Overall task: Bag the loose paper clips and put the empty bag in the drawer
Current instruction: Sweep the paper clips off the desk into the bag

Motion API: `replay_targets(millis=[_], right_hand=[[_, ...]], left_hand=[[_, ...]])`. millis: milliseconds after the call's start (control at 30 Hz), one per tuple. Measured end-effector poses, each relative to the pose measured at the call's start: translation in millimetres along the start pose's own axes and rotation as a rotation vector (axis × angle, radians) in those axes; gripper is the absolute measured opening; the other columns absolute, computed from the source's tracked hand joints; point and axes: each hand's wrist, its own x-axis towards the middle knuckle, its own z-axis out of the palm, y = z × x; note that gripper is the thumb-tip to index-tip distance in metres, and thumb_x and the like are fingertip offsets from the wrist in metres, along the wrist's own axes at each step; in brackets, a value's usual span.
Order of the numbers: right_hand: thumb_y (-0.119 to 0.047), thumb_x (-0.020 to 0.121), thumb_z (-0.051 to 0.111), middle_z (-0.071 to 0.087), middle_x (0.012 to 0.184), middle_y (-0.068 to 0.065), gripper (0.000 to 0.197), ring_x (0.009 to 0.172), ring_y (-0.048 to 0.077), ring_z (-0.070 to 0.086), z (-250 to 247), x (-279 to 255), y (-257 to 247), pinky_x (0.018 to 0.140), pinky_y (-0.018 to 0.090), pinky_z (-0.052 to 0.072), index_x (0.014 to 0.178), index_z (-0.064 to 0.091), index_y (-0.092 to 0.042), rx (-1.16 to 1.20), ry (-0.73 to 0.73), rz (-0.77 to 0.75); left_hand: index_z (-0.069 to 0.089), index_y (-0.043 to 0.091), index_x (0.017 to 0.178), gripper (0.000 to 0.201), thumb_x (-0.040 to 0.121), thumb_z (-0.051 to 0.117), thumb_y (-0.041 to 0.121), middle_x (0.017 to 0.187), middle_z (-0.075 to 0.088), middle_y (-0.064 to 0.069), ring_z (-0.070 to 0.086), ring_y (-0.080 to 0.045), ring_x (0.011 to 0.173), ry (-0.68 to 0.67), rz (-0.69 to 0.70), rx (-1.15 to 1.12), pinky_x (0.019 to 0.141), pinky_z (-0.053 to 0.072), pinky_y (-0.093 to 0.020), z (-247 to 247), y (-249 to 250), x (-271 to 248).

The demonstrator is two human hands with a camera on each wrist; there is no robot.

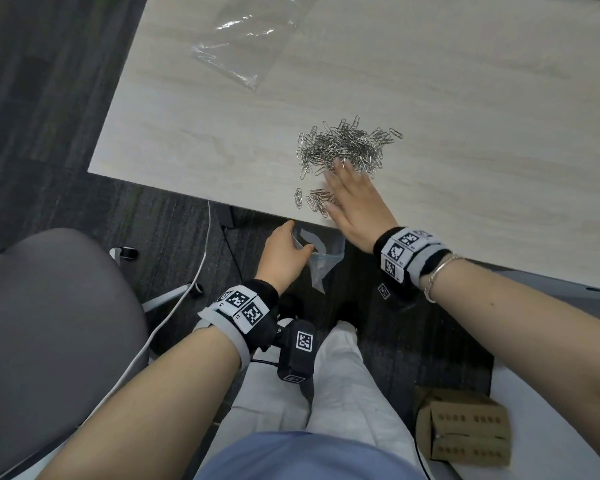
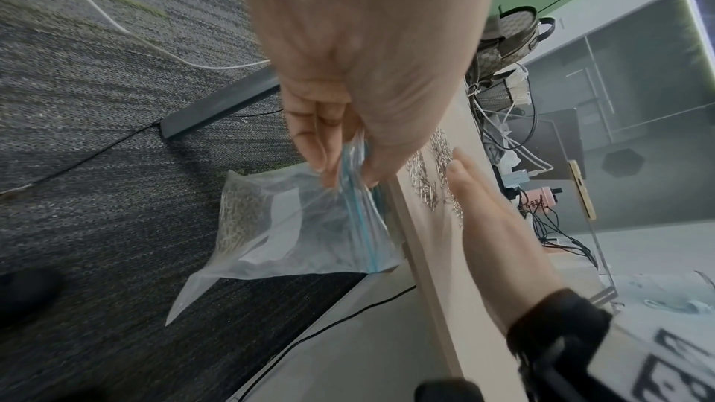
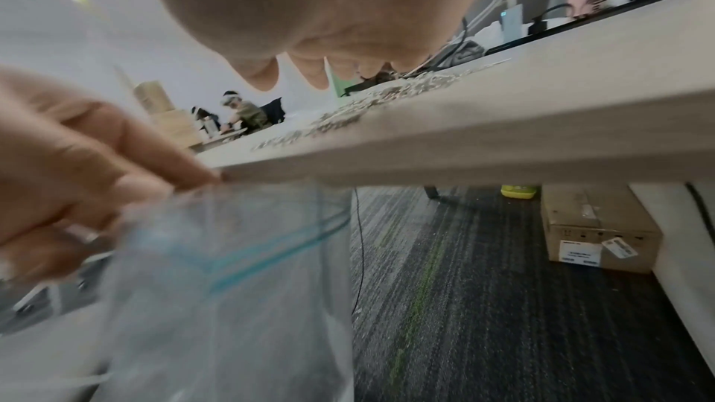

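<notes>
A pile of silver paper clips (image 1: 343,145) lies on the pale wooden table (image 1: 222,133), with a smaller bunch (image 1: 314,199) near the front edge. My right hand (image 1: 354,199) lies flat and open on the table, fingers touching the clips. Just below the table edge my left hand (image 1: 284,251) pinches the blue-zip rim of a clear bag (image 2: 305,225), holding it open under the edge. Some clips (image 2: 238,216) sit in the bag's bottom. A second clear bag (image 1: 243,39) lies flat at the far left of the table.
A grey office chair (image 1: 49,323) stands to my left, with a white cable (image 1: 174,313) on the carpet. A cardboard box (image 1: 465,427) sits on a low white surface at lower right. Another box (image 3: 595,225) is under the table.
</notes>
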Motion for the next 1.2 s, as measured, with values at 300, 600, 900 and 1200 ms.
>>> replay_targets(millis=[300, 600, 900, 1200], right_hand=[[-0.04, 0.099, 0.025, -0.003, 0.158, 0.009, 0.062, 0.146, 0.023, -0.007, -1.4, 13.4, 9.9, 0.118, 0.036, -0.003, 0.149, 0.002, -0.012, 0.01, -0.047, 0.075], [-0.037, 0.1, 0.025, -0.007, 0.158, 0.006, 0.06, 0.145, 0.017, -0.011, 10.9, -23.3, 5.1, 0.117, 0.033, -0.008, 0.149, -0.001, -0.015, 0.088, 0.025, 0.059], [-0.032, 0.099, 0.026, -0.002, 0.158, 0.007, 0.059, 0.146, 0.018, -0.005, 23.6, -41.5, 9.0, 0.118, 0.034, -0.005, 0.149, 0.002, -0.012, 0.022, -0.06, 0.04], [-0.038, 0.092, 0.013, 0.01, 0.158, 0.009, 0.063, 0.146, 0.019, 0.002, 35.4, -76.2, -16.5, 0.117, 0.033, -0.004, 0.149, 0.012, -0.01, 0.05, -0.128, -0.142]], left_hand=[[0.05, 0.006, 0.127, 0.044, 0.085, 0.061, 0.008, 0.128, 0.058, -0.011, 0.055, -0.022, 0.119, 0.01, -0.004, -0.035, 0.094, 0.041, -0.025, -0.3, 1.1, -1.2], [0.038, 0.003, 0.138, 0.059, 0.086, 0.062, 0.013, 0.14, 0.048, -0.014, 0.046, -0.026, 0.13, 0.004, -0.041, -0.011, 0.109, 0.038, -0.036, 2.7, -0.1, 0.5], [0.034, 0.001, 0.14, 0.064, 0.085, 0.063, 0.015, 0.143, 0.045, -0.017, 0.042, -0.026, 0.133, -0.01, -0.052, 0.007, 0.111, 0.036, -0.039, 11.9, 5.5, -1.0], [0.05, -0.002, 0.122, 0.041, 0.085, 0.062, 0.012, 0.116, 0.062, -0.016, 0.058, -0.028, 0.109, 0.039, -0.04, 0.005, 0.087, 0.04, -0.025, 13.3, 11.1, -4.3]])
